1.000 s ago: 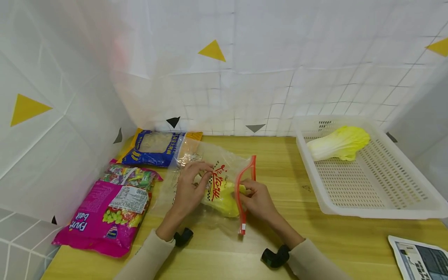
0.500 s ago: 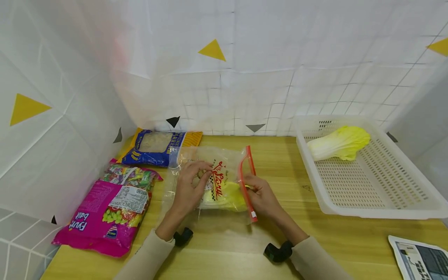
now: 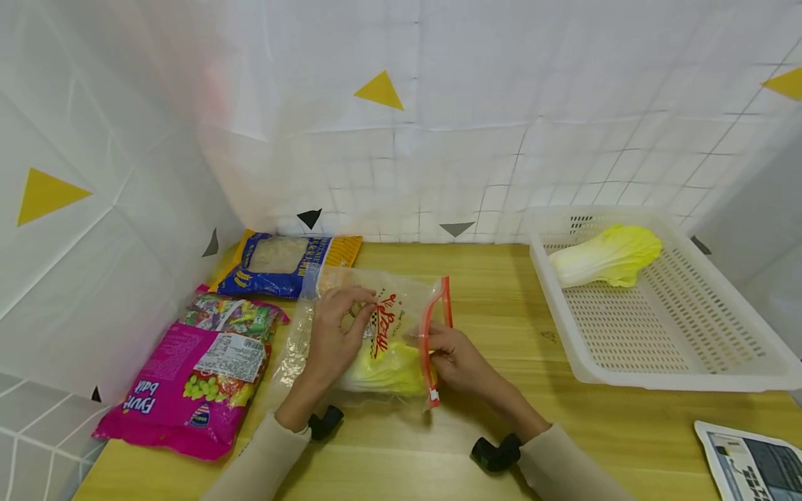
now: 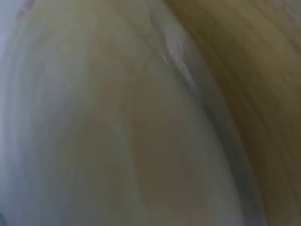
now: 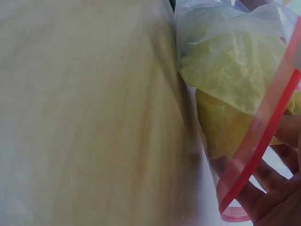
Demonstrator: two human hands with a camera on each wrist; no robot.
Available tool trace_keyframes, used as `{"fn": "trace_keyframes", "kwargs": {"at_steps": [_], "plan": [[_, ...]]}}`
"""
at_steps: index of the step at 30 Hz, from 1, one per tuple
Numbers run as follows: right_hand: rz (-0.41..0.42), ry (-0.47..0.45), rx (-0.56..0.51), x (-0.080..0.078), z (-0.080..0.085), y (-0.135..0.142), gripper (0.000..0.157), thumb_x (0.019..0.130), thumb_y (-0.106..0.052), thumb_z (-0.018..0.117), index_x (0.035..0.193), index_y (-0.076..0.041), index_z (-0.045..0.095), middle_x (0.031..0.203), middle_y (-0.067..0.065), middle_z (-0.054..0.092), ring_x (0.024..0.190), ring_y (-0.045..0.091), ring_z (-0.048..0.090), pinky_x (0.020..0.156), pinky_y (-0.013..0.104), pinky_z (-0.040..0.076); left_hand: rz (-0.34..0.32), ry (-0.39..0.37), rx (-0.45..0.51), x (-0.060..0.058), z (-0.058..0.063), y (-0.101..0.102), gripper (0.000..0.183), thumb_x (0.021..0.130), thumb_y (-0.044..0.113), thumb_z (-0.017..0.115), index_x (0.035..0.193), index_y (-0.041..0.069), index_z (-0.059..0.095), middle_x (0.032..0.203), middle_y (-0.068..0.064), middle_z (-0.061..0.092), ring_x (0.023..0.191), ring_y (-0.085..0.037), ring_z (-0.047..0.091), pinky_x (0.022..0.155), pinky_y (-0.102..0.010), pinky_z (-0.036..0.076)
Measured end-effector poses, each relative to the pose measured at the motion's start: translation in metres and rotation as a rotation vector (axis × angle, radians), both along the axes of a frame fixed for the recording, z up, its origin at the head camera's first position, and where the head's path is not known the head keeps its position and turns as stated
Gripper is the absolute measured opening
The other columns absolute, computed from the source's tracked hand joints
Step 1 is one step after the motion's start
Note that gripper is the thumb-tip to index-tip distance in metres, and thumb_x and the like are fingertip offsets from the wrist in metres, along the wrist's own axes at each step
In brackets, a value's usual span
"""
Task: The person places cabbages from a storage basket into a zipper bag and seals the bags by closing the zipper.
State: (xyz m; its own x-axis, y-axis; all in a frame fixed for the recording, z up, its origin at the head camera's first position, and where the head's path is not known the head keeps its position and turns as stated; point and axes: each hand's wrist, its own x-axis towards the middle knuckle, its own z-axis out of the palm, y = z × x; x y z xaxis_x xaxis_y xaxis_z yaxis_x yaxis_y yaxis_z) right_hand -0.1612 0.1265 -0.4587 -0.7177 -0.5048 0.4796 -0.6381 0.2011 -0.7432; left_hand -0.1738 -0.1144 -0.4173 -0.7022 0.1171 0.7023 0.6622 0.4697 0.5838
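A clear zip bag (image 3: 407, 292) with red lettering and a red zip strip lies in front of me, its mouth toward the right. Inside it rests a napa cabbage piece (image 3: 382, 372), white stem to the left and yellow leaf end near the mouth. My left hand (image 3: 338, 334) pinches the bag's upper film between thumb and forefinger. At the mouth is my right hand (image 3: 460, 355), its fingers reaching past the red strip and holding the leaf end; its fingertips are partly hidden. In the right wrist view, the yellow leaf (image 5: 225, 94) shows through the film beside the thumb.
A white basket (image 3: 583, 362) on the right holds another napa cabbage piece (image 3: 608, 254). Left of the bag lie a pink candy bag (image 3: 169, 376) and a blue-and-yellow food packet (image 3: 276, 278). A silver packet (image 3: 752, 459) sits at the lower right.
The cabbage has shifted left, deeper into the bag. The bag's mouth swung and now stands a little nearer to me, the right hand moving with it. My left hand has barely moved.
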Motion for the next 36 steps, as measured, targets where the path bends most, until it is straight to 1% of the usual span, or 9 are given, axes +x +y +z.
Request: {"fn": "trace_keyframes", "kwargs": {"at_steps": [2,5,8,11,15,21,26,31,36], "plan": [[-0.011,-0.011,0.023,0.001,0.001,0.001,0.044,0.082,0.022,0.051,0.103,-0.003,0.08,0.121,0.015,0.072,0.118,0.019,0.065,0.1,0.023,0.051,-0.012,-0.015,0.003,0.0,-0.001,0.001,0.006,0.094,0.007,0.071,0.099,0.01,0.073,0.111,-0.007,0.076,0.105,-0.026,0.066,0.099,-0.042,0.044],[-0.021,-0.046,0.043,0.002,0.004,0.005,0.045,0.083,0.02,0.053,0.111,-0.005,0.078,0.12,0.013,0.072,0.107,0.013,0.063,0.088,0.024,0.053,-0.033,-0.04,0.004,-0.001,-0.004,0.002,0.006,0.095,0.007,0.07,0.1,0.009,0.073,0.111,-0.007,0.076,0.105,-0.024,0.067,0.099,-0.04,0.045],[-0.003,-0.106,0.067,0.003,0.01,0.009,0.044,0.087,0.016,0.056,0.119,-0.007,0.075,0.121,0.012,0.07,0.097,0.01,0.058,0.077,0.025,0.054,-0.043,-0.06,0.006,-0.001,-0.005,0.003,0.006,0.096,0.008,0.069,0.101,0.009,0.073,0.112,-0.007,0.076,0.107,-0.023,0.066,0.101,-0.041,0.045],[0.02,-0.172,0.095,0.002,0.016,0.014,0.042,0.091,0.01,0.059,0.125,-0.011,0.072,0.125,0.01,0.068,0.099,0.009,0.058,0.079,0.028,0.058,-0.045,-0.061,0.013,-0.001,-0.004,0.003,0.006,0.097,0.009,0.069,0.101,0.01,0.073,0.112,-0.007,0.076,0.107,-0.024,0.066,0.106,-0.046,0.043],[0.016,-0.2,0.118,-0.001,0.024,0.024,0.039,0.094,0.003,0.062,0.129,-0.012,0.068,0.129,0.009,0.067,0.108,0.013,0.062,0.084,0.033,0.058,-0.033,-0.059,0.025,0.0,-0.004,0.004,0.006,0.096,0.01,0.069,0.101,0.012,0.073,0.112,-0.007,0.076,0.107,-0.025,0.066,0.109,-0.051,0.04],[-0.076,-0.208,0.146,-0.004,0.037,0.039,0.035,0.097,-0.004,0.065,0.131,-0.009,0.067,0.129,0.011,0.069,0.113,0.03,0.067,0.086,0.034,0.057,-0.006,-0.062,0.037,0.001,-0.003,0.004,0.006,0.097,0.01,0.068,0.1,0.012,0.073,0.112,-0.005,0.076,0.107,-0.025,0.065,0.103,-0.044,0.042],[-0.188,-0.151,0.212,-0.006,0.054,0.047,0.032,0.098,-0.006,0.066,0.13,-0.008,0.068,0.127,0.011,0.07,0.109,0.027,0.068,0.085,0.036,0.058,0.002,-0.049,0.049,0.003,-0.003,0.005,0.006,0.096,0.008,0.069,0.1,0.011,0.073,0.111,-0.006,0.076,0.106,-0.025,0.065,0.1,-0.044,0.042],[-0.223,-0.019,0.249,-0.01,0.081,0.054,0.029,0.097,-0.006,0.067,0.126,-0.005,0.069,0.119,0.012,0.072,0.102,0.029,0.07,0.078,0.036,0.059,0.011,-0.045,0.053,0.004,-0.003,0.003,0.007,0.096,0.008,0.069,0.101,0.01,0.073,0.112,-0.006,0.076,0.108,-0.025,0.064,0.102,-0.044,0.041],[-0.25,-0.026,0.338,-0.014,0.11,0.067,0.033,0.099,-0.012,0.066,0.132,-0.009,0.067,0.128,0.012,0.069,0.107,0.029,0.068,0.082,0.042,0.058,0.021,-0.036,0.045,0.003,-0.003,0.003,0.007,0.097,0.009,0.068,0.101,0.011,0.073,0.112,-0.006,0.076,0.107,-0.025,0.065,0.102,-0.044,0.042]]}}
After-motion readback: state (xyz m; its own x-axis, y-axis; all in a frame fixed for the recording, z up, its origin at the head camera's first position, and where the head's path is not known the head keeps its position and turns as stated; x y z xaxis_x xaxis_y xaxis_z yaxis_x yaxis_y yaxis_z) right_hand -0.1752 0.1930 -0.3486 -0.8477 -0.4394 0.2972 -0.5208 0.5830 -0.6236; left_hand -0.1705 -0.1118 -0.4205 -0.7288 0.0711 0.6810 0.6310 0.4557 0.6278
